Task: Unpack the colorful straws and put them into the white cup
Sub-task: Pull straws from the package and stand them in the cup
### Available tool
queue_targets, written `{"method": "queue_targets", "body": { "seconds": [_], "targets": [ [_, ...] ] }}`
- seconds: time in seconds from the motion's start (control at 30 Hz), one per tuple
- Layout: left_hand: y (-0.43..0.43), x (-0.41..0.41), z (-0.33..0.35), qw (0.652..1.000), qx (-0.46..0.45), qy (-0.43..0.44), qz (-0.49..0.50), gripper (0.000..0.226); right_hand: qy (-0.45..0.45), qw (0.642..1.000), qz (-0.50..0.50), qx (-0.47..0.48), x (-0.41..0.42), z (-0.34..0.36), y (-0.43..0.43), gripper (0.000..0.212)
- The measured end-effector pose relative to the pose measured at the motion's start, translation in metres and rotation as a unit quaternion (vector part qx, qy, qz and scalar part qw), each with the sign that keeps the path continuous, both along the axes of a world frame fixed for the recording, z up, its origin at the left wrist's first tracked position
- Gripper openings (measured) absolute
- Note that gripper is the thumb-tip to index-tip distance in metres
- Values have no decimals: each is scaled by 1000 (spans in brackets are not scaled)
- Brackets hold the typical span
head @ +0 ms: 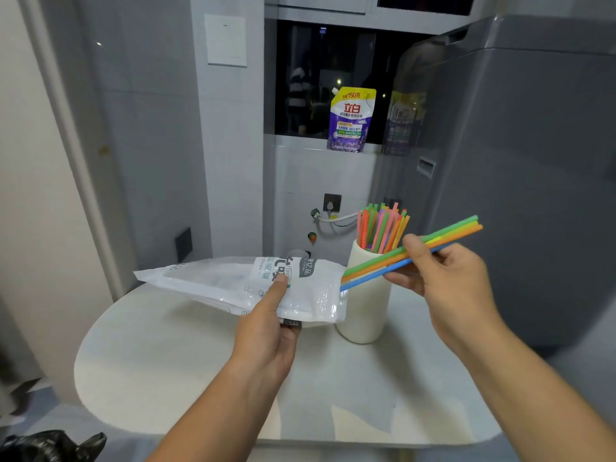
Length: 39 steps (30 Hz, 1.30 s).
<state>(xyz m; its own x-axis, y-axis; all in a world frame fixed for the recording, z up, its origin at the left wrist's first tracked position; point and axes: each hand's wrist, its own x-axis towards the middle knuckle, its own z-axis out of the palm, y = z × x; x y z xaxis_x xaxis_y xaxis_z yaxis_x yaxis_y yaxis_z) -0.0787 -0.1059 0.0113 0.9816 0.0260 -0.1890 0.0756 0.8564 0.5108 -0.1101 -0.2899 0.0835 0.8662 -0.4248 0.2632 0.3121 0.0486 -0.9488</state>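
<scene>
Two hands work above the pale round table (166, 361), both on the near side of the white cup (366, 315). The left hand (266, 328), to the left of the cup, grips the clear printed straw packet (233, 281). Its thumb presses on top and its fingers curl beneath, so the packet stays level with its open mouth turned toward the cup. That hold steadies the packet while the other hand draws from it.

The right hand (446, 275), to the right of the cup, pinches a small bundle of loose straws (373, 268), green, orange, yellow and blue, between thumb and curled fingers. The wrist is cocked, so the bundle slants up and away to the right. Its lower ends cross in front of the cup and sit at the packet's mouth, apparently just clear of it. From there the bundle likely needs tipping upright and lowering into the cup.

The packet looks flat and mostly emptied, though whether any straws lie inside cannot be told.

Many colorful straws (383, 228) already stand fanned in the cup, so the task seems close to done. Behind the cup, a purple and yellow detergent pouch (351, 120) leans on the window sill.
</scene>
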Motion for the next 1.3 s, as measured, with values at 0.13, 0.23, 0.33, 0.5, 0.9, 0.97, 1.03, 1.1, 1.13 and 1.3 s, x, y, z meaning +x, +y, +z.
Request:
{"method": "queue_targets", "body": {
  "seconds": [0.13, 0.23, 0.33, 0.5, 0.9, 0.97, 1.03, 1.1, 1.13, 1.3],
  "targets": [
    [0, 2, -2, 1000, -5, 3, 3, 44, 19, 999, 20, -40, 0, 16, -11, 21],
    [-1, 3, -3, 1000, -6, 12, 0, 43, 34, 997, 34, -56, -1, 27, -17, 19],
    [1, 6, -4, 1000, -4, 21, 7, 44, 22, 996, 33, -76, -3, 42, -24, 18],
    [8, 10, -4, 999, 3, 23, 30, 44, -31, 988, -13, -152, -1, 81, -45, 17],
    [4, 5, -3, 1000, 4, 21, 16, 43, -65, 926, -90, -362, 16, 134, -59, 28],
    [5, 5, -3, 1000, 5, 21, 15, 43, -69, 916, -103, -383, 16, 138, -58, 29],
    [5, 5, -3, 1000, 4, 22, 13, 44, -76, 908, -106, -397, 15, 141, -56, 27],
    [5, 4, -3, 1000, 4, 23, 10, 44, -81, 902, -109, -410, 15, 143, -53, 24],
    [5, 3, -3, 1000, 5, 24, 9, 44, -83, 899, -111, -415, 16, 145, -52, 23],
    [2, 0, -1, 999, 10, 30, 3, 40, -79, 889, -114, -436, 21, 146, -43, 23]
  ]
}}
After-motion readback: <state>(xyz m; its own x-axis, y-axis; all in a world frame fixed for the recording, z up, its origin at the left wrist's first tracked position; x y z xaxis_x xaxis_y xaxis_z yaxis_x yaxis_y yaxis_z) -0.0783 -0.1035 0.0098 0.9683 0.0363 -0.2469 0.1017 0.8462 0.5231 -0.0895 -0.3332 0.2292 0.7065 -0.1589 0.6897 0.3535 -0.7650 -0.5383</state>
